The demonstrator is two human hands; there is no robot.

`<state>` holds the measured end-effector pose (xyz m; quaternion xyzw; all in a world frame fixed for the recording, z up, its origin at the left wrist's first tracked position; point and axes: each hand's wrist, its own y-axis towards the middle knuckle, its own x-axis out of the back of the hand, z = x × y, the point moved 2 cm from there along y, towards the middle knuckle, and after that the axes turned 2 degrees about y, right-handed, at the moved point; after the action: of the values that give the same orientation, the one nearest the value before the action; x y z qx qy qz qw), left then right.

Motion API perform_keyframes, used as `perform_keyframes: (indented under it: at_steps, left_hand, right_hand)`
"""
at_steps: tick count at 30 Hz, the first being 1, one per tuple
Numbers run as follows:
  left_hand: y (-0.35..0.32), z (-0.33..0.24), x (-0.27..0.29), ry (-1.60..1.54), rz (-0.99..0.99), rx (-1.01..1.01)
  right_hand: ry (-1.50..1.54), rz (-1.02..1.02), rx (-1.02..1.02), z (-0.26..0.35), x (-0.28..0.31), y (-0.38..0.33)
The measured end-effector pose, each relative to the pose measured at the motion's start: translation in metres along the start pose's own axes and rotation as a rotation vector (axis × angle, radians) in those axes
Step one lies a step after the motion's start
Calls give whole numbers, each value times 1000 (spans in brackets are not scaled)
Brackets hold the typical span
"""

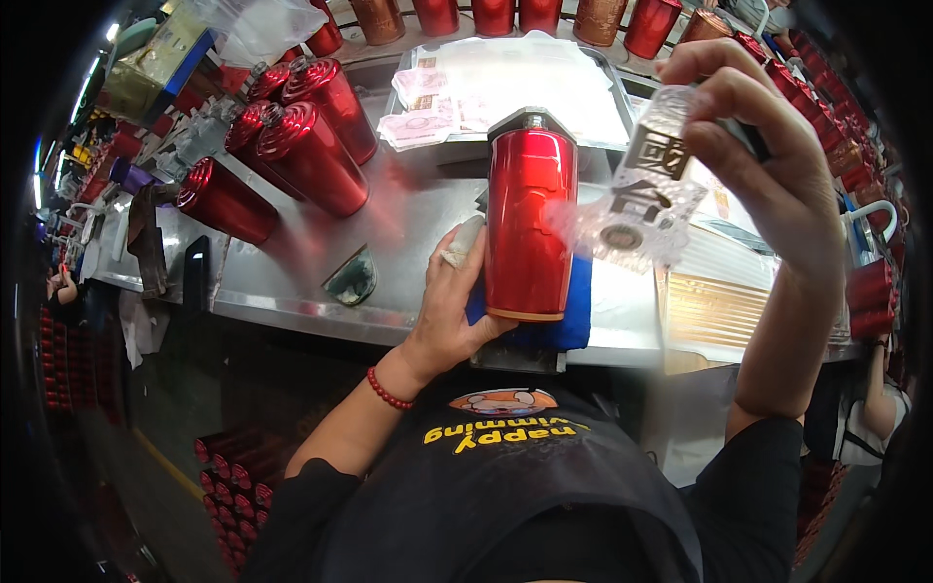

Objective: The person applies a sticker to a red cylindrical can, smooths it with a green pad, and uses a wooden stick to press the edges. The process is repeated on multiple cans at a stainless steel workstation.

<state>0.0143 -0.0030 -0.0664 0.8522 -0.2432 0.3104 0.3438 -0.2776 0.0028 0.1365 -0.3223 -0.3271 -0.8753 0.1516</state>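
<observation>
A glossy red bottle (530, 219) with a clear stopper-like tip stands tilted before me, over a blue cloth (578, 306). My left hand (447, 301) grips its lower left side, thumb by the base; something whitish covers or lies against a fingertip. Pinched between the thumb and fingers of my right hand (763, 146) is a clear film decal (646, 185) with dark gold characters and a round emblem. The film hangs to the right of the bottle, its lower left corner close to the red surface; whether they touch I cannot tell.
Several red bottles (316, 155) stand on the metal table at left, near a dark curved piece (352, 279). Behind, a tray (622, 97) bears white sheets and pinkish decals (420, 121). Red and copper bottles (603, 19) line the far edge. A gold-striped sheet (714, 311) lies at right.
</observation>
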Motion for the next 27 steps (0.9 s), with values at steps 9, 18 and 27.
perform_keyframes:
  at_steps: [9,18,27]
  left_hand:
    - [16,-19,21,-362,-133,10]
    - [34,-19,12,-193,-109,-28]
    - [36,-15,13,-221,-104,-30]
  right_hand:
    - [-17,-167,-359,-66,-108,6]
    - [-113,-209,-229,-78,-112,8]
    - [-198,-363,-193,-74,-113,-2]
